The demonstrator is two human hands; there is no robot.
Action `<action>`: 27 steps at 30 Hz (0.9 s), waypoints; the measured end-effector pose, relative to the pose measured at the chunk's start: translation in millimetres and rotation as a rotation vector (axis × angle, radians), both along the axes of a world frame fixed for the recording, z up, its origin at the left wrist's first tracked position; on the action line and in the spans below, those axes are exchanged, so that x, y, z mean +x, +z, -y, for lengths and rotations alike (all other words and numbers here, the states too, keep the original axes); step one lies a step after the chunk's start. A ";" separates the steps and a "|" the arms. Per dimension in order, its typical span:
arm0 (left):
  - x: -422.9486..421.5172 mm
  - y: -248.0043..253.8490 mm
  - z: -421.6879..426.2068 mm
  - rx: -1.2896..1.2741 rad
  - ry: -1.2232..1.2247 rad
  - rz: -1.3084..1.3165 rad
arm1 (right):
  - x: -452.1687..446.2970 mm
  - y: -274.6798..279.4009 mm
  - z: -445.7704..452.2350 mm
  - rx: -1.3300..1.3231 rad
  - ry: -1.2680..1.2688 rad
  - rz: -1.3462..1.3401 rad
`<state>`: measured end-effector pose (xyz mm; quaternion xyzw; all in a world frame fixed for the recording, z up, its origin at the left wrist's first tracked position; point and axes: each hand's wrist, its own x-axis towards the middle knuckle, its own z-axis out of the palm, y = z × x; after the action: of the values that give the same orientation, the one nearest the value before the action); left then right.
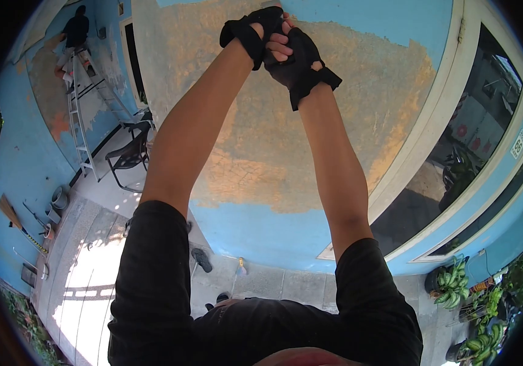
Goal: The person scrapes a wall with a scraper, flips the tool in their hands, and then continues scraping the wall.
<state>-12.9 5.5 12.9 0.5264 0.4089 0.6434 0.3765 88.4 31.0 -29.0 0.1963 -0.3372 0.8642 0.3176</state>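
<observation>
Both of my hands are raised together against the wall [243,128] at the top of the view, in black fingerless gloves. My left hand [256,30] is closed, its fingers mostly hidden by the glove and wrist. Just below and to the right, my right hand [292,58] is closed too, its bent fingers pressed against the left hand. A small greyish edge shows above the left hand, too little to name. Around the hands the wall is bare grey and tan, with light blue paint [261,235] below and ragged blue edges above.
Right of the wall is a white-framed glass door [450,152]; potted plants [450,283] stand below it. At left, a person [77,27] is up a stepladder [78,116] near a black chair [130,149]. A broom [14,216] leans far left. A sandal [201,260] lies on the paving.
</observation>
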 end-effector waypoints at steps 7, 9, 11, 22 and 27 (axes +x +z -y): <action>-9.1 -4.9 -7.6 -0.069 0.019 -0.019 | -6.5 -10.4 -3.0 -0.042 -0.051 -0.002; -7.5 -4.1 -1.2 -0.059 0.011 -0.037 | 0.1 -9.9 8.9 -0.057 -0.078 0.013; -20.7 -13.0 -40.0 -0.021 0.001 -0.052 | 1.3 -14.0 9.2 -0.066 -0.080 0.032; -10.2 -3.6 -17.5 -0.064 0.003 -0.074 | -2.5 -6.4 1.1 -0.028 -0.147 0.068; -20.9 -15.0 -40.0 -0.045 -0.063 0.008 | 0.9 -12.4 15.9 -0.085 -0.163 0.094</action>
<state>-33.8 45.5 -2.1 0.5278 0.4047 0.6241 0.4100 89.3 15.1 -41.4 0.1140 -0.3294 0.8574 0.3786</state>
